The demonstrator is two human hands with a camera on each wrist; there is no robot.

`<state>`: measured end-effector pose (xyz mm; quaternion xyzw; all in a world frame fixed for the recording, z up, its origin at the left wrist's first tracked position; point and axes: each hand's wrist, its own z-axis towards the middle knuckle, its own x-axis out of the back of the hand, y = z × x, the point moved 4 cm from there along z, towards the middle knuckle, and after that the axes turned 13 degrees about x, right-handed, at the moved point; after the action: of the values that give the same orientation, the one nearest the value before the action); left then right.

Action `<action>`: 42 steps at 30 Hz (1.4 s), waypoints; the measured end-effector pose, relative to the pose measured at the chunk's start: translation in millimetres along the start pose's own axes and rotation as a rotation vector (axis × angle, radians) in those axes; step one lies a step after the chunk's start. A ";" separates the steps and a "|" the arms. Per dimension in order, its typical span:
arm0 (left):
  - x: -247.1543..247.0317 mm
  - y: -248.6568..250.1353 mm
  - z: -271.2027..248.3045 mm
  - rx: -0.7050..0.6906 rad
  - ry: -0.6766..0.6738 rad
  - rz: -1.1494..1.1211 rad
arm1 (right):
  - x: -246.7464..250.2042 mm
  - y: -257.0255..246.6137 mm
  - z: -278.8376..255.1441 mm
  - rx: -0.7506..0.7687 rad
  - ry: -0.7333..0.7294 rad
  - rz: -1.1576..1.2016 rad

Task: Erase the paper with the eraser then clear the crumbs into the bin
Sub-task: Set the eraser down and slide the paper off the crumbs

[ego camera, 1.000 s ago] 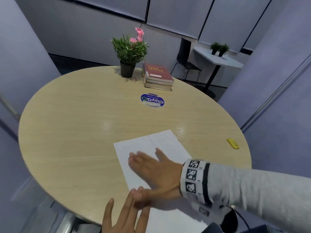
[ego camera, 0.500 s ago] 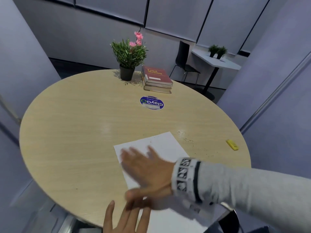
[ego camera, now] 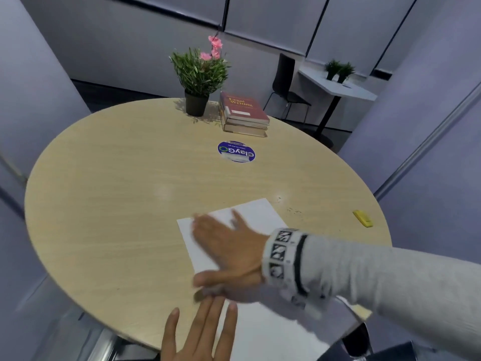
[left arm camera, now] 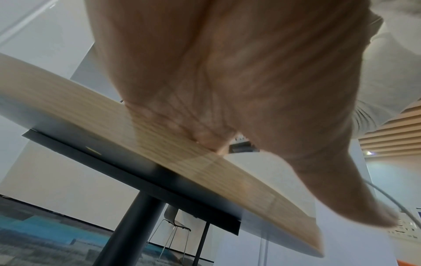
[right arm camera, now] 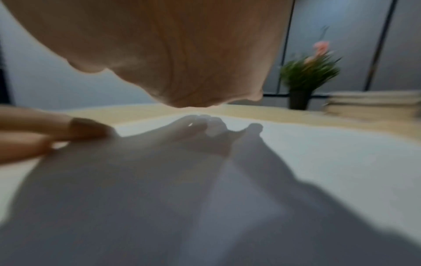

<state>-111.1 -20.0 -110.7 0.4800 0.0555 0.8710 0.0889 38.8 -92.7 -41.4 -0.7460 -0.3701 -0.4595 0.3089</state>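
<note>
A white sheet of paper [ego camera: 251,213] lies on the round wooden table [ego camera: 117,204] near its front edge. My right hand [ego camera: 226,247] is flat and open over the paper's left half, fingers straight and blurred with motion; the right wrist view shows its palm [right arm camera: 170,54] just above the shadowed paper [right arm camera: 318,153]. My left hand [ego camera: 200,332] lies with straight fingers at the paper's near left side by the table edge [left arm camera: 159,144]. The yellow eraser [ego camera: 362,218] lies alone at the table's right rim. Dark crumbs [ego camera: 294,210] dot the wood right of the paper. No bin is in view.
At the table's far side stand a potted plant with pink flowers [ego camera: 196,102] and a stack of books [ego camera: 244,113]. A round blue sticker [ego camera: 236,151] marks the middle. Behind are a black chair [ego camera: 286,82] and a small white side table [ego camera: 338,87].
My right hand has swept leftward across the paper, staying flat. The left hand has kept its place at the near edge.
</note>
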 end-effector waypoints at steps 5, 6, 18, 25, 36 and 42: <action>2.7 5.1 -3.2 0.036 -0.095 -0.009 | -7.6 34.4 -0.3 -0.110 0.033 0.067; 3.4 5.8 -1.7 0.051 -0.112 -0.033 | -9.4 58.6 -11.5 -0.213 0.051 0.072; 6.9 6.6 2.3 0.035 -0.038 -0.009 | -1.9 7.0 15.4 -0.068 -0.038 0.095; 9.7 8.5 2.3 0.072 -0.044 -0.071 | -4.2 128.3 -58.6 -0.607 0.016 0.167; 10.3 7.3 16.3 0.140 0.056 -0.081 | 18.8 77.2 49.3 -0.322 0.037 0.251; 13.8 -9.6 19.6 0.125 0.102 -0.035 | 1.6 152.9 -42.2 -0.691 0.099 0.304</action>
<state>-100.8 -7.5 -90.6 0.4387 0.1225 0.8874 0.0710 147.8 -207.9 -42.1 -0.8296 -0.0629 -0.5415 0.1212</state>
